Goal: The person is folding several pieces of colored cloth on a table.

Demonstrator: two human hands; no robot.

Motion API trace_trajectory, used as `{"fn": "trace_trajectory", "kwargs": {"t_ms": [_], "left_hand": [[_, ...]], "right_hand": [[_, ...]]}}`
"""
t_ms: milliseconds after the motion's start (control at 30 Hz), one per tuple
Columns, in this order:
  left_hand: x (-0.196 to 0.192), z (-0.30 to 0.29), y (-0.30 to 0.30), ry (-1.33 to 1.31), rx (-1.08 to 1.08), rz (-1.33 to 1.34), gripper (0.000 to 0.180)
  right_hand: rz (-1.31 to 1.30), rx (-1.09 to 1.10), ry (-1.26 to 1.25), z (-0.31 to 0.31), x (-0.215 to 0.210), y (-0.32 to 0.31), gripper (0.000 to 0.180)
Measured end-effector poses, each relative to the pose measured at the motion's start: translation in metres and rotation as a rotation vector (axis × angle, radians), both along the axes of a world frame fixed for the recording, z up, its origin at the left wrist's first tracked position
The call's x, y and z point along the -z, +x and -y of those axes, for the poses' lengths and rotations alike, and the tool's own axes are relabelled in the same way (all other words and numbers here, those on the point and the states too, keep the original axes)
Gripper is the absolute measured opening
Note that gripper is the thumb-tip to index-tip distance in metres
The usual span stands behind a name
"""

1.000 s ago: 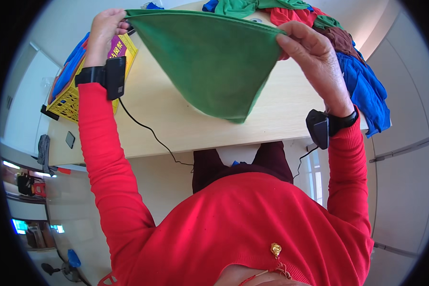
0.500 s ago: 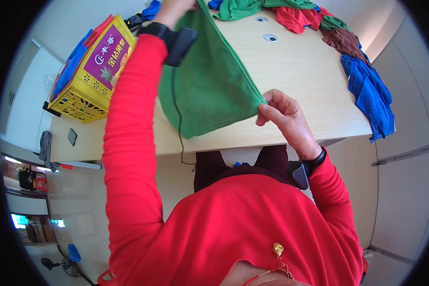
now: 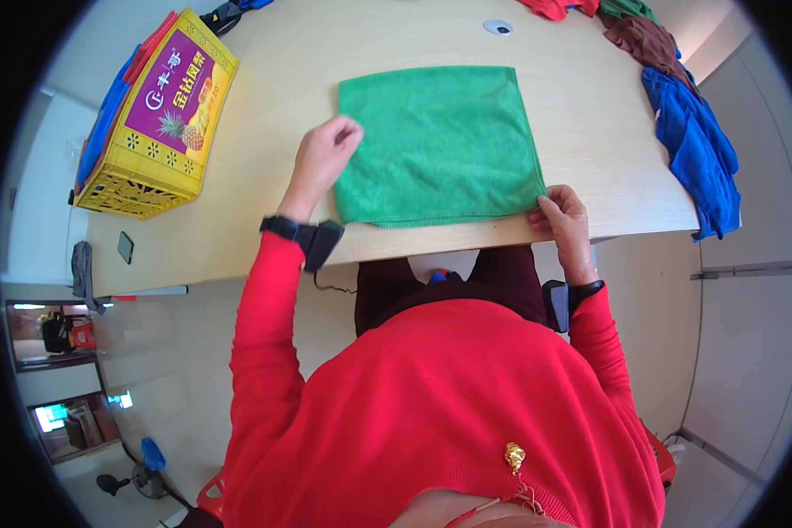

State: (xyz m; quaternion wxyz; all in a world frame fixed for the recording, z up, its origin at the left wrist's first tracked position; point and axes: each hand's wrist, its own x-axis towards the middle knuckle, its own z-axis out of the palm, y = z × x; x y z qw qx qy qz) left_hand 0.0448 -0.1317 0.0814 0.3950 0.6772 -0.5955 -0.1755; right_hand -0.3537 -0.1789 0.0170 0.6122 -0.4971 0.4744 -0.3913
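A green cloth lies flat on the table, roughly rectangular, with layered edges along its near side. At its near right corner, my right hand pinches the fabric between thumb and fingers. My left hand is beside the cloth's left edge, its curled fingertips just over the edge. Those fingers are closed, and no fabric is seen bunched or lifted in them.
A yellow plastic crate with red and blue cloths stands on the table at left, a phone near it. Blue, brown and red cloths line the right and far edges. A round cable grommet sits beyond the green cloth.
The green cloth, held up at a slant before, has come down flat on the table. My left hand has dropped from its far corner toward me; my right hand moved slightly right and nearer.
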Motion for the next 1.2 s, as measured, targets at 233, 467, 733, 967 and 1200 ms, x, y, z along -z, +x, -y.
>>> {"fn": "trace_trajectory", "kwargs": {"t_ms": [233,467,733,967,1200], "left_hand": [[0.042,-0.102,-0.050,-0.038,-0.294,0.141,0.037],[0.046,-0.097,-0.085,-0.164,-0.105,0.622,0.040],[0.058,-0.096,-0.060,-0.236,-0.144,0.787,0.030],[0.063,-0.124,-0.031,-0.216,-0.289,0.817,0.019],[0.072,-0.135,-0.026,-0.236,-0.427,0.435,0.018]], "right_hand": [[0.003,0.016,-0.065,-0.001,-0.001,0.005,0.020],[0.135,0.020,0.071,-0.004,-0.024,0.007,0.036],[0.243,0.021,0.056,-0.001,-0.027,0.006,0.032],[0.058,0.009,-0.017,-0.007,-0.003,0.000,0.023],[-0.080,-0.035,-0.095,-0.006,0.005,0.002,0.019]]}}
